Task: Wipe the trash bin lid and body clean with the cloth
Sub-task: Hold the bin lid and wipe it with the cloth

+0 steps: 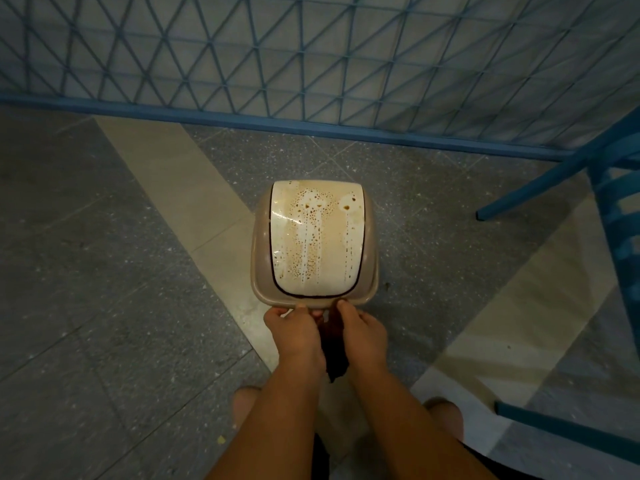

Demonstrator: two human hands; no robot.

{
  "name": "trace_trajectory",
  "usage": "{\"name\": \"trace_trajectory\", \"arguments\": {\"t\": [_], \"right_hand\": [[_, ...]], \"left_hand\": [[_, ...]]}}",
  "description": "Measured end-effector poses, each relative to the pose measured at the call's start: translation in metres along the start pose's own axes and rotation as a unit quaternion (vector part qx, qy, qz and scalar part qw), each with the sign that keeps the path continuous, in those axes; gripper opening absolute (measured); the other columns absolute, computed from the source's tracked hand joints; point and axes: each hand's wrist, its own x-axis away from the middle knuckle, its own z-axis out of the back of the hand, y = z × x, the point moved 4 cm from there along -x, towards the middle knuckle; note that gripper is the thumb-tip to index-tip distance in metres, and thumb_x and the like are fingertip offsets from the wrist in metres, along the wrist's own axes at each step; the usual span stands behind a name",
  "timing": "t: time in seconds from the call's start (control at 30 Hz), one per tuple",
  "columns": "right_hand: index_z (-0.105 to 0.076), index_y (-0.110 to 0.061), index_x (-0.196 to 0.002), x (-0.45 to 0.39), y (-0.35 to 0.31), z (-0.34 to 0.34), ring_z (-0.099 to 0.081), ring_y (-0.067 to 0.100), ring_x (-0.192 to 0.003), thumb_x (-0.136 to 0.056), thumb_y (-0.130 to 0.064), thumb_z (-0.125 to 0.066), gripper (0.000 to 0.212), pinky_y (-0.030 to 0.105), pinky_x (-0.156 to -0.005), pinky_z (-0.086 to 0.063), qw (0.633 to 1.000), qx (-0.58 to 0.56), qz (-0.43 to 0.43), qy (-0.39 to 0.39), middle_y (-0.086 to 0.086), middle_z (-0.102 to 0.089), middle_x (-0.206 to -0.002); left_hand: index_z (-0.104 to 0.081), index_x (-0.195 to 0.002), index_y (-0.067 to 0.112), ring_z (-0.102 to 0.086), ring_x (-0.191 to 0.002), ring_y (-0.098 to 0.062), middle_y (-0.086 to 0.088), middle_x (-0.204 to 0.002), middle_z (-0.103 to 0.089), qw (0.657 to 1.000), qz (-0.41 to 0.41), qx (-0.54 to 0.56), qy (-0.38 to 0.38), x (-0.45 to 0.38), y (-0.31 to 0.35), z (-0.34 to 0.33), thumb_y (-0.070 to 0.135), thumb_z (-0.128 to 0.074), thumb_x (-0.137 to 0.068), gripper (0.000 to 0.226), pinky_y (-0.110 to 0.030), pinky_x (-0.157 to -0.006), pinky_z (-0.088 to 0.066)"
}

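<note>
A small beige trash bin (pixel 259 258) stands on the floor in the middle of the head view. Its white swing lid (pixel 317 237) is streaked with brown spots and drip marks. My left hand (pixel 294 327) and my right hand (pixel 360 332) both rest at the bin's near rim, thumbs touching the edge. A dark brown cloth (pixel 334 358) hangs between the two hands; it looks held by my right hand, though the grip is partly hidden. The bin's body is hidden under its lid from this angle.
A blue metal mesh fence (pixel 311 64) with a blue base rail runs behind the bin. A blue chair (pixel 616 216) stands at the right, with one leg reaching toward the bin. The floor is grey speckled tile with a beige band. My knees show at the bottom.
</note>
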Motion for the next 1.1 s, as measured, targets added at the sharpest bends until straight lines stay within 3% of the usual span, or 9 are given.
{"name": "trace_trajectory", "arguments": {"t": [0.13, 0.3, 0.43, 0.6, 0.67, 0.73, 0.83, 1.0, 1.1], "right_hand": [[-0.07, -0.019, -0.072, -0.008, -0.003, 0.003, -0.067, 0.021, -0.081, -0.08, -0.029, -0.07, 0.013, 0.038, -0.079, -0.056, 0.999, 0.03, -0.003, -0.015, 0.005, -0.072, -0.081], [-0.068, -0.018, -0.073, -0.011, -0.011, 0.021, -0.065, 0.02, -0.077, -0.084, -0.026, -0.067, 0.014, 0.029, -0.065, -0.052, 1.0, 0.013, -0.001, -0.005, 0.006, -0.07, -0.08], [-0.062, -0.013, -0.07, -0.017, -0.031, 0.035, -0.06, 0.016, -0.062, -0.086, -0.023, -0.065, 0.019, 0.022, -0.046, -0.045, 1.0, 0.008, -0.002, -0.001, 0.006, -0.064, -0.07], [-0.065, -0.011, -0.082, -0.027, -0.052, 0.037, -0.056, 0.012, -0.063, -0.085, -0.023, -0.067, 0.012, 0.021, -0.047, -0.042, 0.999, 0.031, 0.008, -0.012, 0.002, -0.061, -0.072], [-0.065, -0.008, -0.076, -0.026, -0.051, 0.033, -0.057, 0.015, -0.06, -0.085, -0.02, -0.066, 0.015, 0.018, -0.044, -0.044, 1.0, 0.024, 0.009, -0.01, 0.005, -0.061, -0.068], [-0.065, -0.01, -0.066, -0.024, -0.041, 0.026, -0.061, 0.021, -0.062, -0.083, -0.022, -0.067, 0.021, 0.023, -0.054, -0.05, 0.999, 0.04, 0.004, -0.013, 0.011, -0.066, -0.069], [-0.069, -0.009, -0.068, -0.017, -0.019, 0.013, -0.062, 0.022, -0.064, -0.081, -0.026, -0.066, 0.022, 0.027, -0.059, -0.049, 0.999, 0.051, 0.004, -0.017, 0.009, -0.067, -0.066], [-0.068, -0.015, -0.065, -0.011, -0.001, 0.0, -0.06, 0.019, -0.067, -0.08, -0.032, -0.065, 0.023, 0.034, -0.068, -0.05, 0.999, 0.052, 0.011, 0.008, 0.007, -0.068, -0.069], [-0.073, -0.016, -0.075, -0.008, 0.005, -0.001, -0.066, 0.017, -0.07, -0.077, -0.033, -0.068, 0.018, 0.032, -0.07, -0.052, 0.998, 0.059, 0.014, 0.005, 0.001, -0.071, -0.072]], "left_hand": [[-0.041, -0.104, 0.014, -0.058, -0.071, -0.019, -0.014, -0.086, -0.059, 1.0, -0.016, 0.007, -0.001, -0.001, 0.005, -0.001, -0.007, -0.045, -0.09, 0.025, -0.027, -0.064, -0.049], [-0.039, -0.105, 0.014, -0.057, -0.079, -0.019, -0.016, -0.097, -0.056, 1.0, -0.015, 0.007, -0.001, -0.005, 0.006, 0.001, -0.007, -0.043, -0.09, 0.026, -0.024, -0.064, -0.048], [-0.039, -0.109, 0.016, -0.058, -0.09, -0.023, -0.02, -0.107, -0.057, 1.0, -0.009, 0.0, -0.009, -0.007, 0.01, 0.002, -0.005, -0.046, -0.09, 0.028, -0.025, -0.066, -0.05], [-0.041, -0.118, 0.016, -0.059, -0.084, -0.02, -0.017, -0.104, -0.058, 0.999, -0.015, -0.023, -0.032, -0.012, 0.022, 0.003, -0.005, -0.048, -0.09, 0.036, -0.026, -0.068, -0.051], [-0.043, -0.121, 0.015, -0.059, -0.085, -0.021, -0.014, -0.101, -0.059, 0.999, -0.025, -0.016, -0.034, -0.014, 0.027, 0.006, -0.002, -0.051, -0.091, 0.036, -0.028, -0.07, -0.052], [-0.045, -0.123, 0.016, -0.059, -0.085, -0.022, -0.013, -0.101, -0.06, 0.999, -0.028, 0.004, -0.027, -0.016, 0.03, 0.009, 0.007, -0.052, -0.095, 0.031, -0.031, -0.076, -0.052], [-0.046, -0.127, 0.013, -0.06, -0.091, -0.024, -0.013, -0.108, -0.061, 1.0, -0.018, 0.01, -0.024, -0.01, 0.024, 0.01, 0.017, -0.052, -0.097, 0.031, -0.036, -0.087, -0.05], [-0.048, -0.127, 0.012, -0.063, -0.088, -0.029, -0.016, -0.101, -0.064, 0.999, -0.014, -0.01, -0.028, 0.006, 0.009, 0.004, 0.007, -0.055, -0.094, 0.033, -0.033, -0.069, -0.054], [-0.045, -0.126, 0.015, -0.061, -0.088, -0.031, -0.015, -0.095, -0.062, 0.999, -0.017, -0.011, -0.032, 0.006, 0.01, 0.003, 0.006, -0.052, -0.095, 0.033, -0.034, -0.07, -0.054]]}}
